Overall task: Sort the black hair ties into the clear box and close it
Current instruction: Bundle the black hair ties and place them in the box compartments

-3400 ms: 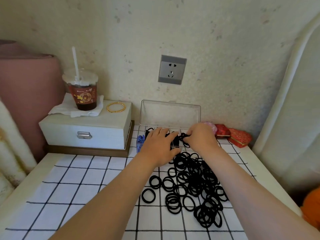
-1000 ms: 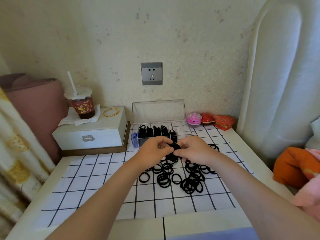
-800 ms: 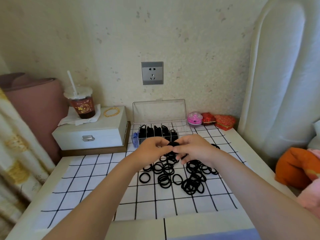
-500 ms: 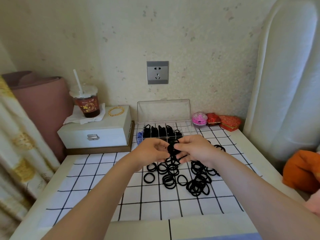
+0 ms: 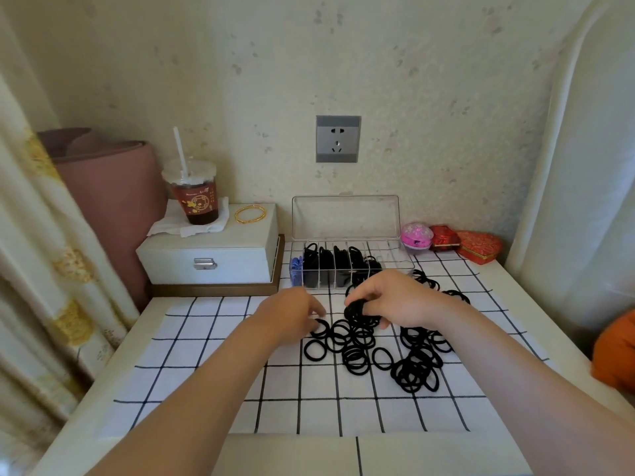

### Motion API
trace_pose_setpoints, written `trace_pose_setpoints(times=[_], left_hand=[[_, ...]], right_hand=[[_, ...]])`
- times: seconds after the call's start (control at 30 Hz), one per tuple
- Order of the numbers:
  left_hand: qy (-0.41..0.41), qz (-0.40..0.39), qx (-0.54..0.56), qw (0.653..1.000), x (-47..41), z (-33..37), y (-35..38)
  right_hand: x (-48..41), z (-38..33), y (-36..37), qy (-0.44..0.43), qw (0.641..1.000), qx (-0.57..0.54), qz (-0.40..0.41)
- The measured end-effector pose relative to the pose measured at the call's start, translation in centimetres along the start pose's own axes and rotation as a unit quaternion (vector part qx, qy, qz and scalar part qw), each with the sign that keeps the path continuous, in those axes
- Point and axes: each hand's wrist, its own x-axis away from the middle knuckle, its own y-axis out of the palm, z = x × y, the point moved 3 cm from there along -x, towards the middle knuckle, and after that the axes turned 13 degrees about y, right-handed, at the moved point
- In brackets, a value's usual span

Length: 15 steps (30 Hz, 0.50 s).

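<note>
Several loose black hair ties [image 5: 388, 352] lie scattered on a white checked cloth [image 5: 213, 365]. Behind them stands the clear box [image 5: 347, 262] with its lid up against the wall; its left compartments hold black ties, the rightmost ones look empty. My right hand [image 5: 395, 300] hovers just in front of the box, holding a stacked bunch of black hair ties [image 5: 357, 309] in its fingers. My left hand [image 5: 292, 317] is low on the cloth, its fingertips pinching one tie [image 5: 319, 328] at the left edge of the pile.
A white jewellery box [image 5: 209, 255] stands left of the clear box, carrying an iced drink with a straw [image 5: 194, 197] and a gold bangle [image 5: 251, 213]. A pink trinket case [image 5: 416, 236] and red boxes [image 5: 477, 245] sit at the back right. An orange cushion [image 5: 615, 352] lies beyond the table's right edge.
My hands have parted. The left hand dropped from the bunch down to the cloth and took a loose tie. The right hand keeps the bunch and barely moved.
</note>
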Motion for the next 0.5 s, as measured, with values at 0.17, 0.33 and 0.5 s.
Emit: trace_pose_setpoints(times=[0.17, 0.33, 0.5], left_hand=[[-0.015, 0.002, 0.011, 1.0, -0.2, -0.8, 0.1], [0.001, -0.007, 0.134, 0.991, 0.2, -1.2, -1.2], [0.021, -0.074, 0.194, 0.978, 1.4, -0.3, -1.1]], right_hand=[[-0.4, -0.1, -0.1, -0.006, 0.993, 0.117, 0.023], [-0.1, 0.2, 0.4, -0.017, 0.981, 0.194, 0.016], [-0.1, -0.1, 1.4, -0.034, 0.961, 0.272, 0.025]])
